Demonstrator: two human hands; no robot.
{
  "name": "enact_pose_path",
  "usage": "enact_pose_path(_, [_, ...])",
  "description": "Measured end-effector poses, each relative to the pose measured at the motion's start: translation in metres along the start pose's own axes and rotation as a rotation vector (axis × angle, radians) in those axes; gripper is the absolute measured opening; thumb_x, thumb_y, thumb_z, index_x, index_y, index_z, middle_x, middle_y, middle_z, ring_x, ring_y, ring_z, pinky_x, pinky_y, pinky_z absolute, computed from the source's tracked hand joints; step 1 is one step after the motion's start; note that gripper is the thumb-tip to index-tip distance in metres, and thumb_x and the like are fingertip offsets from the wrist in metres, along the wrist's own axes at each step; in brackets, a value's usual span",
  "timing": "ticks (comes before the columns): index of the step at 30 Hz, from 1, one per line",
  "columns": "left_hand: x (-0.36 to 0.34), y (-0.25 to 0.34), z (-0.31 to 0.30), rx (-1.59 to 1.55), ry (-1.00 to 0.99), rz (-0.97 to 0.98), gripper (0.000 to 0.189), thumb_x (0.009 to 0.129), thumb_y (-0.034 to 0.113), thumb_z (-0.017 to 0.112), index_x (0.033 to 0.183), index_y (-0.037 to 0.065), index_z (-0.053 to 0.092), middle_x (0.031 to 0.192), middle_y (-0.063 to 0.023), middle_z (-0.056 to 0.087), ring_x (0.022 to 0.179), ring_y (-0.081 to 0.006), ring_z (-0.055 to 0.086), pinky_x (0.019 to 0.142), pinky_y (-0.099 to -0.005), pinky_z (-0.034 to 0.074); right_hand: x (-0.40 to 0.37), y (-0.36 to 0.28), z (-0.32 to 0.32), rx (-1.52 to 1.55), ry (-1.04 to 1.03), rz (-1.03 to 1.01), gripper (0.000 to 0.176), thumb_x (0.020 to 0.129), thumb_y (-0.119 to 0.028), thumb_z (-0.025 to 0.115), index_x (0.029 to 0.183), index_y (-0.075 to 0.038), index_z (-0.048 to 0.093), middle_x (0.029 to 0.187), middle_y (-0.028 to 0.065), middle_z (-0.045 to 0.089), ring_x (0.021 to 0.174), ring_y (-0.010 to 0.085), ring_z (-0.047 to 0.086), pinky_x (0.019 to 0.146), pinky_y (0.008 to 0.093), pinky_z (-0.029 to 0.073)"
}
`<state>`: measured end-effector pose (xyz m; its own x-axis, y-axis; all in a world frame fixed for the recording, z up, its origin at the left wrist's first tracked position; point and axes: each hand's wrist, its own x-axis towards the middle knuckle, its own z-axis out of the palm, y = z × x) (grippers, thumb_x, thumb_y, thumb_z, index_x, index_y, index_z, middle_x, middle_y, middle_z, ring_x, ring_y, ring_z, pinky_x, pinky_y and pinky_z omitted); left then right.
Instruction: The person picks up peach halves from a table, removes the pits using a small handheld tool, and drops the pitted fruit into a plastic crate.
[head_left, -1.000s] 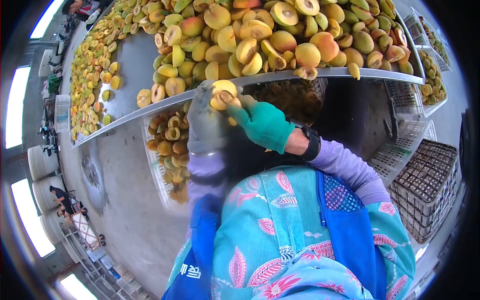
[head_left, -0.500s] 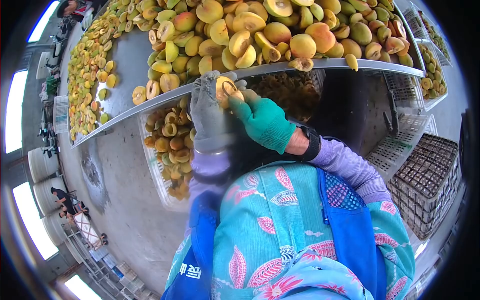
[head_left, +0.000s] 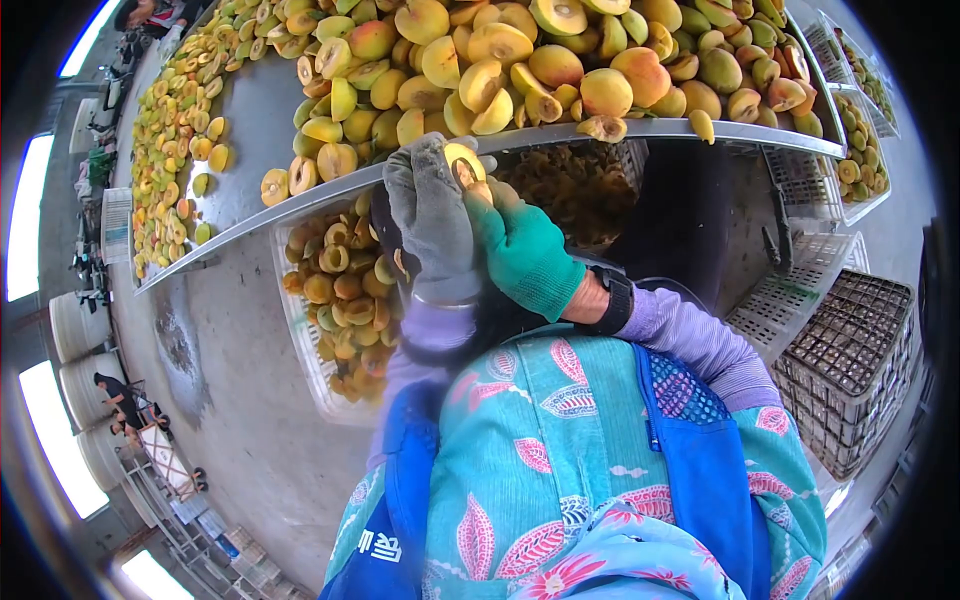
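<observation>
My left hand (head_left: 432, 215), in a grey glove, is closed around a yellow peach half (head_left: 462, 160), cut face up with a brown hollow at its middle. My right hand (head_left: 530, 255), in a green glove, is closed with its thumb and fingertips against that half. It grips a small curved coring tool, mostly hidden by the fingers and fruit. Just left of my left wrist, a blurred orange-brown piece (head_left: 400, 263) shows above a white crate (head_left: 300, 335) of hollowed peach halves (head_left: 345, 290). Both hands are at the front edge of a metal table (head_left: 262, 105).
Whole and halved peaches (head_left: 555, 65) are heaped on the table. Below its edge is a container of brownish scraps (head_left: 575, 190). At the right stand a tilted white crate (head_left: 800, 290) and a stacked dark-topped crate (head_left: 850, 370). Other people (head_left: 125, 400) are at far left.
My left hand has turned, so the peach half's cut face is tilted and the thin loop seen across it earlier no longer shows clearly. The blurred piece has appeared beside my left wrist.
</observation>
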<state>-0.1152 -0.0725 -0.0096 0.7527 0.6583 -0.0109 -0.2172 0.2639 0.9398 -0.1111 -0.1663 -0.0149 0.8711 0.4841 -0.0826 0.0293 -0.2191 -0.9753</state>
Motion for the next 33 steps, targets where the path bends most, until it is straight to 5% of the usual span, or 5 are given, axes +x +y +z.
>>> enact_pose_path(7, [0.005, -0.003, -0.013, -0.056, -0.134, 0.086, 0.011, 0.096, 0.015, 0.053, 0.099, 0.004, 0.054, 0.089, -0.0079, 0.062, 0.076, -0.0141, 0.059, 0.069, -0.0266, 0.050, 0.012, 0.046, -0.005, -0.279, 0.106, -0.707, 0.033, 0.099, -0.031, 0.048, 0.111, -0.002, 0.058, 0.073, 0.0145, 0.060, 0.066, 0.0267, 0.058, 0.062, 0.0383, 0.046])
enact_pose_path(10, [0.017, 0.004, -0.016, -0.022, -0.198, -0.018, 0.010, 0.094, 0.012, 0.056, 0.094, 0.002, 0.052, 0.081, -0.0083, 0.061, 0.073, -0.0120, 0.058, 0.067, -0.0253, 0.048, 0.011, 0.011, -0.026, 0.089, -0.335, 0.067, 0.035, 0.101, -0.032, 0.046, 0.111, -0.001, 0.059, 0.078, 0.0079, 0.059, 0.073, 0.0130, 0.052, 0.065, 0.0313, 0.045])
enact_pose_path(13, [0.015, 0.011, -0.007, 0.105, -0.010, -0.168, 0.016, 0.097, 0.017, 0.053, 0.096, 0.001, 0.053, 0.074, -0.0111, 0.062, 0.062, -0.0148, 0.059, 0.059, -0.0278, 0.050, 0.003, 0.016, 0.000, 0.402, -0.246, 0.209, 0.038, 0.101, -0.033, 0.046, 0.119, -0.002, 0.056, 0.085, 0.0026, 0.061, 0.066, 0.0090, 0.051, 0.056, 0.0250, 0.042])
enact_pose_path(20, [0.019, -0.009, -0.039, -0.040, -0.145, -0.005, 0.031, 0.100, 0.026, 0.042, 0.100, -0.002, 0.055, 0.085, -0.0153, 0.067, 0.067, -0.0206, 0.065, 0.062, -0.0305, 0.054, 0.007, 0.023, 0.014, -0.277, -0.049, -0.174, 0.030, 0.098, -0.029, 0.049, 0.112, -0.003, 0.056, 0.084, 0.0257, 0.062, 0.079, 0.0441, 0.060, 0.063, 0.0454, 0.047])
enact_pose_path(33, [0.014, -0.003, -0.012, -0.065, 0.089, -0.055, 0.021, 0.097, 0.023, 0.052, 0.095, 0.003, 0.047, 0.077, -0.0135, 0.064, 0.064, -0.0184, 0.062, 0.056, -0.0295, 0.052, 0.013, 0.020, 0.022, -0.033, -0.032, -0.069, 0.037, 0.098, -0.037, 0.047, 0.098, 0.000, 0.053, 0.075, 0.0264, 0.060, 0.071, 0.0453, 0.059, 0.060, 0.0494, 0.045])
